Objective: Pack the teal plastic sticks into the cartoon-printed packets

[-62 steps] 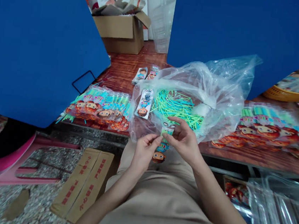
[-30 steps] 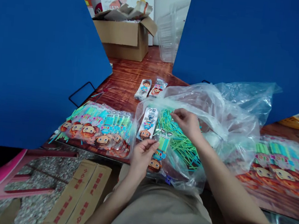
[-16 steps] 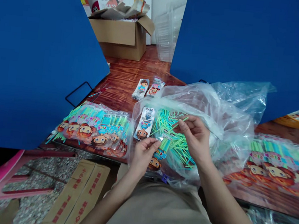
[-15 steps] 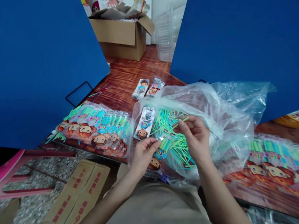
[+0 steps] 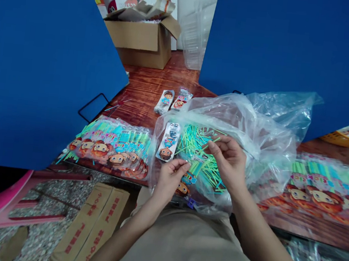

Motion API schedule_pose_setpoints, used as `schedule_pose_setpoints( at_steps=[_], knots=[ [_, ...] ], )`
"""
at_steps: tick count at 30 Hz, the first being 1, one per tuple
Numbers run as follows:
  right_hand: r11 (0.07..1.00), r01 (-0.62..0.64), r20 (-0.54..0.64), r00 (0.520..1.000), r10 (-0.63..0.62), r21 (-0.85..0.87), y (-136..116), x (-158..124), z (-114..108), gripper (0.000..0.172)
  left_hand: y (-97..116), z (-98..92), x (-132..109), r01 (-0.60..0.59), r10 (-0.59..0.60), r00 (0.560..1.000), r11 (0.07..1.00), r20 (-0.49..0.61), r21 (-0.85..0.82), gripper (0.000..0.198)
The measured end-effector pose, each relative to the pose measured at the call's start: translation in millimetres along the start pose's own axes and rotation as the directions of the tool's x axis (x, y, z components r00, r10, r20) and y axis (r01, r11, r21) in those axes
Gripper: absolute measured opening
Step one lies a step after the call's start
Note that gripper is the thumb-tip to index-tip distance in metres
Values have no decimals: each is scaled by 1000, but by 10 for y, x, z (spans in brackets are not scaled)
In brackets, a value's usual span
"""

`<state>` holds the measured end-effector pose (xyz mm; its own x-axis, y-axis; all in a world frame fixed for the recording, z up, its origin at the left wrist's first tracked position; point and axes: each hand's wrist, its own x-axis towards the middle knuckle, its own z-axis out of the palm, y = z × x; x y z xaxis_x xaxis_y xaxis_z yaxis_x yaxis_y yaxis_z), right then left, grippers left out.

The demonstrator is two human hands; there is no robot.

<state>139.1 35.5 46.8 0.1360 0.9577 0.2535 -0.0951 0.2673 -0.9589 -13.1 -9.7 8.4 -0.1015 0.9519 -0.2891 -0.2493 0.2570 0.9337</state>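
My left hand [image 5: 171, 176] pinches the edge of a small clear packet [image 5: 192, 176] printed with a cartoon face, with green and blue sticks showing in it. My right hand [image 5: 229, 159], fingers closed, holds a thin green stick [image 5: 211, 143] just above and to the right of the packet. Under both hands lies a loose pile of green and blue sticks [image 5: 209, 171] inside a large, crumpled clear plastic bag [image 5: 235, 112]. A stack of flat cartoon-printed packets [image 5: 168, 142] sits at the pile's left, by my left hand.
Rows of filled packets lie on the wooden table, left [image 5: 111, 142] and right [image 5: 321, 187]. Two small packet stacks [image 5: 164, 101] stand farther back. Blue panels [image 5: 44, 63] rise on both sides. An open cardboard box [image 5: 140, 39] stands behind; a pink chair [image 5: 4, 208] is at lower left.
Both hands stay over the pile in almost the same pose, my left hand shifted very slightly right. The whole view has moved a little. Each hand keeps its hold.
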Motion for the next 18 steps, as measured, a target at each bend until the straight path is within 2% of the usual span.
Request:
schedule_pose_setpoints(
  at_steps=[7, 18],
  knots=[
    [995, 74, -184, 979, -86, -69, -62, 22, -79, 26, -19, 3, 19, 3, -3, 1000, 1000, -3, 3, 26],
    [997, 9, -31, 999, -11, -71, 104, -83, -7, 29, 36, 51, 12, 9, -10, 1000, 1000, 25, 16, 23]
  ],
)
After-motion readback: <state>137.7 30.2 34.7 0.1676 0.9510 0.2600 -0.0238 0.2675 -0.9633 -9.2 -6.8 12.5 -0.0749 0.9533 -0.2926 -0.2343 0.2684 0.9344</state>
